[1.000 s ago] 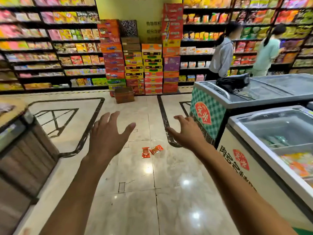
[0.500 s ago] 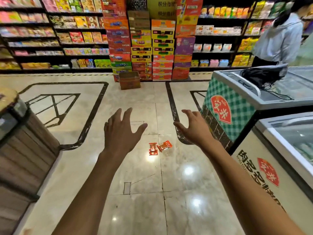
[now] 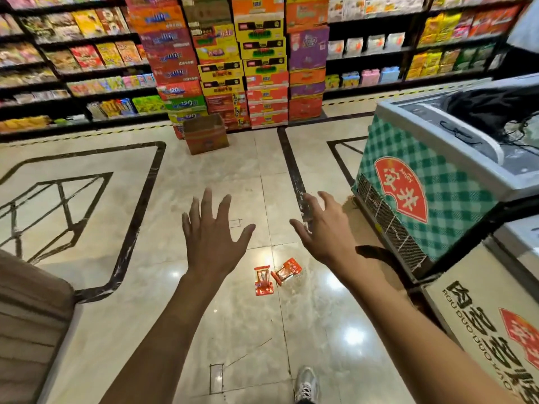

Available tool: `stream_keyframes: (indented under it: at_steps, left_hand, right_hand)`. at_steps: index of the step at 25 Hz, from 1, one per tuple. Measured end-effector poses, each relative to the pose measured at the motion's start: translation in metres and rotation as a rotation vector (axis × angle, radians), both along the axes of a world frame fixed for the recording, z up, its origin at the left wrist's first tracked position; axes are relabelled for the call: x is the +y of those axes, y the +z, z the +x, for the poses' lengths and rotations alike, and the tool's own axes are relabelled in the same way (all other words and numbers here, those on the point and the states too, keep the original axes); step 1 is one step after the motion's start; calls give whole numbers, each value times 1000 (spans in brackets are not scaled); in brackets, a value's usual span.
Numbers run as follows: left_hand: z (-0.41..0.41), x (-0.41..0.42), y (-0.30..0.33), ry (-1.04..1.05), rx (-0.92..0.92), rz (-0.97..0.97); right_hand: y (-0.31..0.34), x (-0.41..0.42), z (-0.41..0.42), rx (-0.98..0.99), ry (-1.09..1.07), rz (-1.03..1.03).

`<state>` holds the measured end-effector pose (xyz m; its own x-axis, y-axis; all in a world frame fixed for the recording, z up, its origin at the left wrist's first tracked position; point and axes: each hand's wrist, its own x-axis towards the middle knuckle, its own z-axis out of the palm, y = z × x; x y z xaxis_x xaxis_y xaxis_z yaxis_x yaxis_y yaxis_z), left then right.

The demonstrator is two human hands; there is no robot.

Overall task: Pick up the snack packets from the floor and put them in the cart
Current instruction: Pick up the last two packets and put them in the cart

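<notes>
Two small red-orange snack packets lie side by side on the glossy tile floor: the left packet (image 3: 264,280) lies straight, the right packet (image 3: 286,270) is turned at an angle. My left hand (image 3: 211,237) is stretched out with fingers spread, above and left of the packets. My right hand (image 3: 322,225) is also spread, above and right of them. Neither hand touches a packet. No cart is in view.
A green-checked chest freezer (image 3: 431,182) and a white one (image 3: 490,316) line the right side. A wooden stand (image 3: 26,322) sits at the left. A cardboard box (image 3: 205,137) stands before stacked cartons (image 3: 239,62). My shoe (image 3: 306,384) is at the bottom.
The view has moved forward and tilted down, so the packets are closer and lower between my arms. The people by the shelves have left the frame. Both hands stay spread and empty.
</notes>
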<state>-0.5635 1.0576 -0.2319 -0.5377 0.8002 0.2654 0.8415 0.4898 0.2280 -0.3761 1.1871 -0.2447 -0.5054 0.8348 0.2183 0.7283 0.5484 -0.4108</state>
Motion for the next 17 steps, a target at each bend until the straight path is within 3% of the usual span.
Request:
stream_keyframes:
  at_steps: [4,7,11,12,16,17]
  left_hand:
    - [-37,97,-45,9,-46,-44]
    - [-61,148,-112,17,-96,-122]
    - [-100,219,-306,51,-213,-275]
    - [-102,218,-317,59,-230,-298]
    - [-135,258,-589,83,-309,-476]
    - [-138,258,-601,79,-313,-542]
  right_hand:
    - [-51,98,-38,-44,9,-47]
    - [-112,151,-61,-87,2,-105]
    - [-300,227,-108,-210,0,-201]
    - [-307,227,-107,-225,-7,-222]
    - [-579,278,-147,-347,50,-311]
    - [-592,281,-145,-373,41,-337]
